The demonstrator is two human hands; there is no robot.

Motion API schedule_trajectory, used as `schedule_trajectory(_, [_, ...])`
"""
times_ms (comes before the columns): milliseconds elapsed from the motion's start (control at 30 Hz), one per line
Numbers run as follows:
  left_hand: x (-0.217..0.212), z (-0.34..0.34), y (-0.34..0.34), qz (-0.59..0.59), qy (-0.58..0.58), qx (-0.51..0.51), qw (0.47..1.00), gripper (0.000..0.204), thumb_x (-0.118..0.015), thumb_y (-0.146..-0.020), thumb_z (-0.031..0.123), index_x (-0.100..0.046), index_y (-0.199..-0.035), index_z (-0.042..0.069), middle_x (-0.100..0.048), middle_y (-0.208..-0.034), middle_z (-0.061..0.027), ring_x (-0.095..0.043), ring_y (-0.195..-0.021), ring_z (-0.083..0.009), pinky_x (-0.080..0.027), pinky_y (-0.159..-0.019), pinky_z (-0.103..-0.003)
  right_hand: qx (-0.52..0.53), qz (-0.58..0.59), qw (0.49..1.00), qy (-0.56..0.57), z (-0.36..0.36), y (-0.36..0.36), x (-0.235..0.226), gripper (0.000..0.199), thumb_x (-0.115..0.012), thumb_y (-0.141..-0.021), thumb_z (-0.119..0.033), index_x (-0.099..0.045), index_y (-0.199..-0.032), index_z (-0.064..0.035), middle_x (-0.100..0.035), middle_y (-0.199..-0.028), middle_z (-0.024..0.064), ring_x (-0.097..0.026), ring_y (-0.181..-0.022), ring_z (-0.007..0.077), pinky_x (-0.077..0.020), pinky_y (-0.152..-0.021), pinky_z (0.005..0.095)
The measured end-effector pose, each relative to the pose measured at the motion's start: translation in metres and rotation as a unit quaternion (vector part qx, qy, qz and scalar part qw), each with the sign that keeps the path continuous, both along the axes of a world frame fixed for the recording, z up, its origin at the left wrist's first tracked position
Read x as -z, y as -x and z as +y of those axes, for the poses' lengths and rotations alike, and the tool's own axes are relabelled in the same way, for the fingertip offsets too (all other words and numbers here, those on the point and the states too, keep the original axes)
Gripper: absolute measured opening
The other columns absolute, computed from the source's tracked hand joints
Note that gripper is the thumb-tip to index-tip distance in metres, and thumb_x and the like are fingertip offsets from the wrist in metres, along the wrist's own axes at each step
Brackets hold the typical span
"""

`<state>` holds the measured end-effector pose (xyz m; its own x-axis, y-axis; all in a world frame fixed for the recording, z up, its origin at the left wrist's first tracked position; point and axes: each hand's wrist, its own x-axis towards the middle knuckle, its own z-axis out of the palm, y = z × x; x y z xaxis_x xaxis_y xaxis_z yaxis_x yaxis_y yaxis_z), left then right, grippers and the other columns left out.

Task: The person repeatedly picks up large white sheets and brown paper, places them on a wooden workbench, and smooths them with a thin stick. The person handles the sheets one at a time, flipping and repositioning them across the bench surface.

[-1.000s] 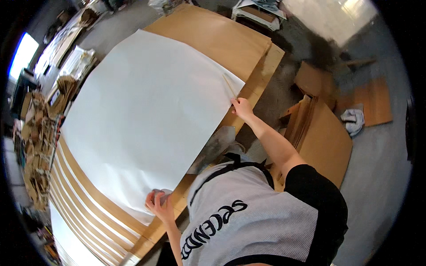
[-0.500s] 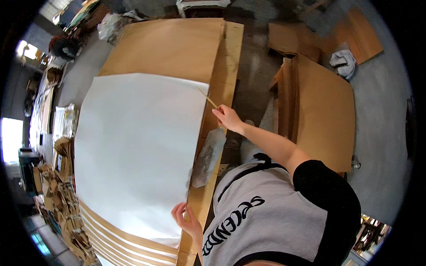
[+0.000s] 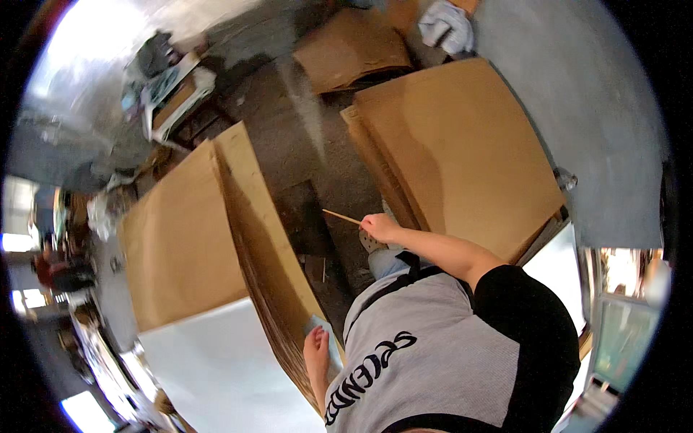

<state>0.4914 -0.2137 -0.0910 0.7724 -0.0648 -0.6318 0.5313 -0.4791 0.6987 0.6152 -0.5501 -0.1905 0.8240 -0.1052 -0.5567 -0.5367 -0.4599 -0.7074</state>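
My right hand [image 3: 380,227] is closed around one end of a thin, light wooden stick [image 3: 342,216]. The stick points left over the floor between two stacks of cardboard. Lower down, my left hand [image 3: 316,353] is by the edge of the left stack, its fingers loosely bent and nothing visible in them. Just right of it, a pale, clear-looking sheet or bag [image 3: 333,345] lies partly hidden by the hand. White sheets [image 3: 209,364] cover the near part of the left stack. Brown cardboard [image 3: 184,238] shows on its far part.
A second stack of brown cardboard [image 3: 462,144] stands to the right, with more cardboard [image 3: 354,50] beyond it. A light cloth [image 3: 446,27] lies at the far right. A cluttered small table [image 3: 180,97] stands at the far left. A wooden board [image 3: 271,209] runs beneath the left stack's edge.
My view has turned to the right, toward the second stack. The right hand with the stick has moved off the white sheet's edge and out over the floor.
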Motion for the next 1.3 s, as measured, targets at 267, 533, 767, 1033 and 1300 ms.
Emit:
schedule_trajectory(267, [0.007,-0.127,-0.165,-0.036,0.009,0.284,0.958,0.028,-0.055,-0.081,0.016,-0.052,-0.107,0.004,-0.055,-0.096,-0.0117,-0.056,-0.084,-0.0189,-0.045,-0.073,-0.028,0.22,-0.065,0.973,0.007,-0.134,0.003,0.003,0.025,-0.046,-0.084,-0.026,-0.06,-0.09,-0.0063,-0.057,-0.063,0.0069,-0.054,-0.056,0.0155,-0.0418,-0.054,0.0299])
schedule_trajectory(533, [0.022,-0.221,-0.279,-0.073,0.015,0.512,0.856,0.025,-0.055,-0.08,0.014,-0.053,-0.104,0.005,-0.056,-0.095,-0.0129,-0.058,-0.081,-0.0235,-0.046,-0.071,-0.031,0.392,-0.007,0.916,0.083,-0.182,0.052,0.039,0.025,-0.046,-0.085,-0.025,-0.062,-0.091,-0.0061,-0.053,-0.057,0.003,-0.048,-0.051,0.0103,-0.0379,-0.047,0.0272])
schedule_trajectory(767, [0.055,-0.339,-0.398,-0.013,0.041,0.635,0.771,0.023,-0.053,-0.08,0.014,-0.054,-0.101,0.004,-0.057,-0.092,-0.0134,-0.058,-0.081,-0.0251,-0.047,-0.069,-0.032,0.468,0.034,0.87,0.151,-0.233,0.008,0.049,0.022,-0.047,-0.083,-0.022,-0.061,-0.083,-0.0056,-0.053,-0.058,0.0093,-0.049,-0.051,0.0162,-0.0386,-0.048,0.0308])
schedule_trajectory(1033, [0.088,-0.427,-0.54,-0.007,0.09,0.597,0.797,0.019,-0.054,-0.081,0.01,-0.055,-0.1,0.006,-0.059,-0.086,-0.0094,-0.057,-0.077,-0.0174,-0.046,-0.068,-0.027,0.475,0.002,0.827,0.3,-0.378,-0.181,0.017,0.023,-0.04,-0.084,-0.021,-0.055,-0.101,-0.0174,-0.058,-0.076,0.0142,-0.057,-0.068,0.0295,-0.0445,-0.059,0.0405])
schedule_trajectory(1300, [0.13,-0.464,-0.622,0.161,0.072,0.527,0.832,0.017,-0.052,-0.084,0.015,-0.055,-0.096,0.003,-0.058,-0.081,-0.0043,-0.054,-0.073,-0.0109,-0.045,-0.067,-0.024,0.599,0.127,0.773,0.168,-0.387,-0.143,0.063,0.025,-0.041,-0.088,-0.025,-0.059,-0.103,-0.0161,-0.045,-0.056,0.0033,-0.046,-0.053,0.0157,-0.0401,-0.052,0.036])
